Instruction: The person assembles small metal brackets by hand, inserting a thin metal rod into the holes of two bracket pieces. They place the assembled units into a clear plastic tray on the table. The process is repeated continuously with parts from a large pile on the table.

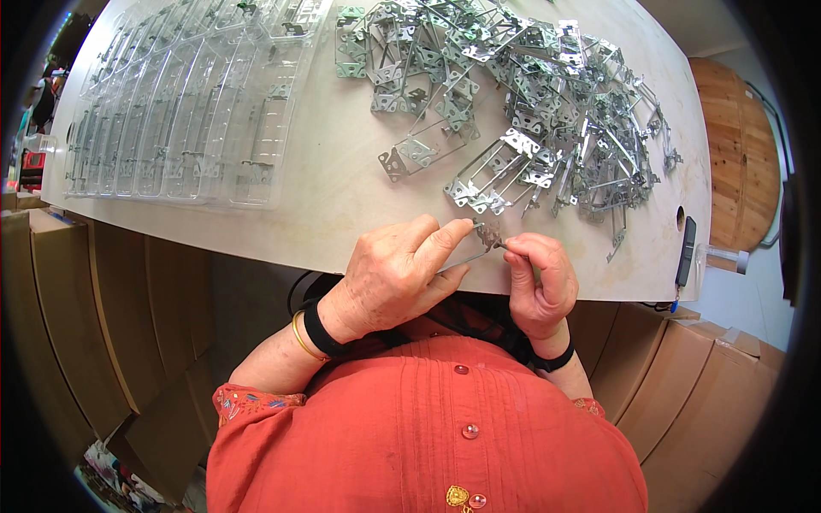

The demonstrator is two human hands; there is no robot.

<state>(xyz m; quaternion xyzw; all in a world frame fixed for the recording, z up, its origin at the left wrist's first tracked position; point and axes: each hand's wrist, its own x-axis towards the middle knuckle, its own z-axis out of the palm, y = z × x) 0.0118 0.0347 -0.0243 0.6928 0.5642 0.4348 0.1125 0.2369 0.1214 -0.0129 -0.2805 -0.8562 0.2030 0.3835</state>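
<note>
Close to the table's front edge, my left hand (398,272) is closed around a small metal bracket assembly with thin rods; its silvery bracket plate (488,232) shows beyond the fingertips. Thumb and fingers of my right hand (544,284) are pinched at the right end of that same piece, against a rod. What lies between those fingertips is too small to make out. Just beyond both hands, a bracket assembly with parallel rods (494,178) lies at the front of a large heap of similar metal pieces (547,94). Another bracket assembly (419,152) rests apart on its left.
Clear plastic trays (184,120) with long compartments, some holding metal pieces, cover the left of the pale table (338,184). A black-handled tool (686,250) lies at the right edge by a hole. Cardboard boxes (98,299) stand below on both sides. A round wooden board (735,145) is farther right.
</note>
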